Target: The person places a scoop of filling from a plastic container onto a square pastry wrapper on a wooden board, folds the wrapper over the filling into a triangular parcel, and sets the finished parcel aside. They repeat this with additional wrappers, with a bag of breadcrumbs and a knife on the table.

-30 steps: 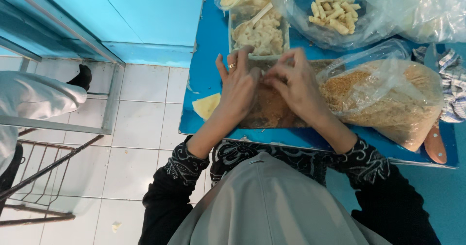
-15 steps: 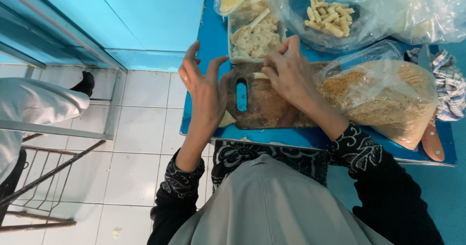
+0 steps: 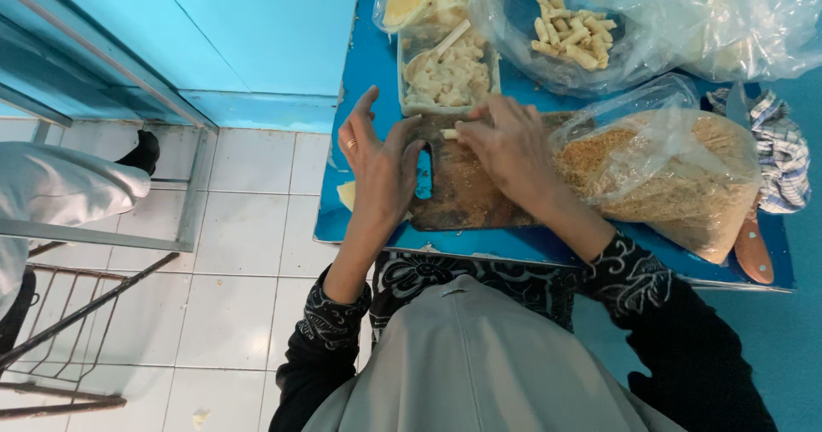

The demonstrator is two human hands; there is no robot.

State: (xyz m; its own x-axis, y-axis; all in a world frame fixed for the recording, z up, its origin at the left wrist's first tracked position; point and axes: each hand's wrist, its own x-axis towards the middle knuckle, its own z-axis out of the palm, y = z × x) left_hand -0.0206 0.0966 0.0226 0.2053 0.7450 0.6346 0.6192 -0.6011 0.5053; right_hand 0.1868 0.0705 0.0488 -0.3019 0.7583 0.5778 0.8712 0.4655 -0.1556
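Under the right hand (image 3: 505, 145), board (image 3: 467, 196) partly hidden, pale piece (image 3: 449, 133) indistinct

walls: turquoise (image 3: 257, 29) | floor: white tiles (image 3: 248, 226) | table: blue (image 3: 364, 64)

Bright even light, slight wide-angle distortion
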